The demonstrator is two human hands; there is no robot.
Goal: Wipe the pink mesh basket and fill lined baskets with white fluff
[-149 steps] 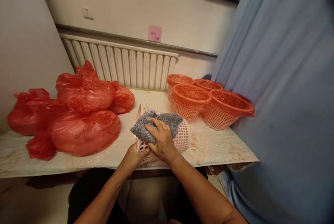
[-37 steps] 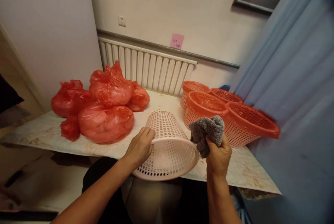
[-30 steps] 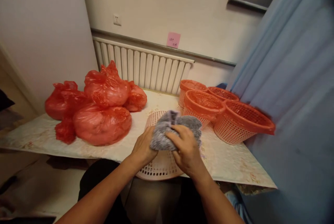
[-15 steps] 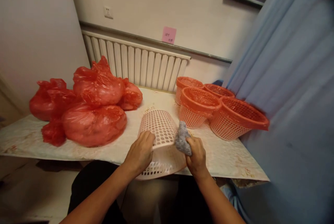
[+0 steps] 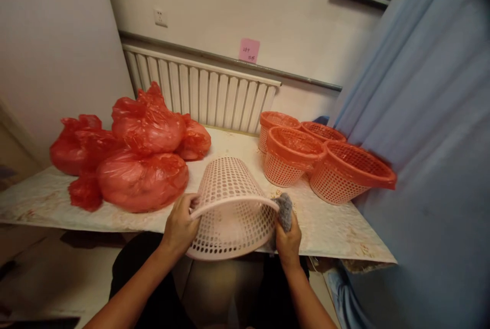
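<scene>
A pale pink perforated plastic wastebasket (image 5: 229, 181) lies on its side at the table's front edge, its mouth facing me. My left hand (image 5: 179, 224) is closed on the left side of its rim. In my right hand (image 5: 289, 239) is a bunched grey cloth (image 5: 284, 210), pressed against the right side of the rim. Part of the cloth is hidden behind the fingers and the rim.
Several knotted red plastic bags (image 5: 141, 178) are piled on the left of the table (image 5: 329, 237). Several baskets lined with red bags (image 5: 293, 160) stand at the right, beside a blue curtain (image 5: 421, 140). A radiator (image 5: 199, 89) runs along the wall behind.
The wastebasket has turned so that its mouth shows more openly toward me. My left hand has moved left along with the rim, and the cloth has shifted slightly right onto the rim.
</scene>
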